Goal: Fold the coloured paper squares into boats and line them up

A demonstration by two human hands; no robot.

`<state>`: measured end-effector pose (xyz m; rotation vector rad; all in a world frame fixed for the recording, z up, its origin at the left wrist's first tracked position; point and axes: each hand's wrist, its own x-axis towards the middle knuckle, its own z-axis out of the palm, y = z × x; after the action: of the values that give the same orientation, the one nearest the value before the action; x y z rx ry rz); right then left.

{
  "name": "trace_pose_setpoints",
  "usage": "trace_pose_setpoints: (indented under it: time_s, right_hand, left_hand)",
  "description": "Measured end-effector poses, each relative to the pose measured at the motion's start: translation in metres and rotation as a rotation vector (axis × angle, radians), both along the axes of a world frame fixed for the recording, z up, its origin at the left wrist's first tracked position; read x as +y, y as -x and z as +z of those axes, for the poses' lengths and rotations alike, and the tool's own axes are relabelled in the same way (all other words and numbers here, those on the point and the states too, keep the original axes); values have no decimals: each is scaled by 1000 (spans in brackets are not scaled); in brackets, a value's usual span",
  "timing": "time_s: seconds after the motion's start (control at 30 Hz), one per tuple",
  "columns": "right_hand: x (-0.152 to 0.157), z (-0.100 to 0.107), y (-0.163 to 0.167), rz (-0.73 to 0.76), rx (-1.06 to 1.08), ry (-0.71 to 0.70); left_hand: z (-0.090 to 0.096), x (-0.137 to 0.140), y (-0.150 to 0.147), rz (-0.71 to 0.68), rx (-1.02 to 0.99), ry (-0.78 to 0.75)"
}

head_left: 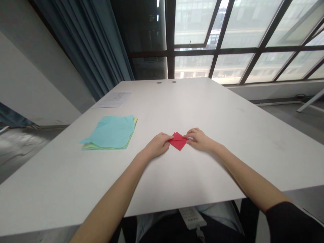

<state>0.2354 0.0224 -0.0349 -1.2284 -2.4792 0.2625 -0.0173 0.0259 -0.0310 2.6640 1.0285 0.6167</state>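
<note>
- Toward nine o'clock from the red paper, well apart: a stack of larger sheets, with a pale blue sheet on top and yellow-green sheets peeking out beneath. Lying flat on the counter, edges uneven, with no folded shape to be seen among them; apparently unworked.
- At ten o'clock, beyond the stack: a printed page, flat near the counter's edge, print too small to read.
- At nine o'clock, touching the red paper: the left hand, grip together, clamped on the left corner between thumb and fingers.
- At the clock's centre, between both hands: the red paper, on or just above the near part of the counter. Already folded into a small layered diamond, one point toward six o'clock, with a line across from nine to three. Judging by the layers, several folds probably done; edges near twelve o'clock not quite flush. Number of folds left, if any, impossible to tell.
- At three o'clock, touching the red paper: the right hand, grip pinched on the right corner, outer fingers curled.
</note>
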Motion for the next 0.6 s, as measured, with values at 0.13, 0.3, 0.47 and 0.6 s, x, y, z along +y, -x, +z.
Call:
trace_pose_setpoints:
  time_s: [0.13, 0.3, 0.47, 0.6]
  right_hand:
    - [-2, 2, 1, 31, 6, -16]
    - [-2, 4, 0, 60, 13, -1]
    - [-3, 9, 4, 103, 26, -44]
    - [-5, 16, 10, 72, 144, -91]
  left_hand:
    - [0, 1, -3, 13, -32, 7]
    - [5, 0, -5, 12, -38, -85]
    - [12, -3, -7, 66, -119, -161]
    - [16, -7, -8, 116, -206, -124]
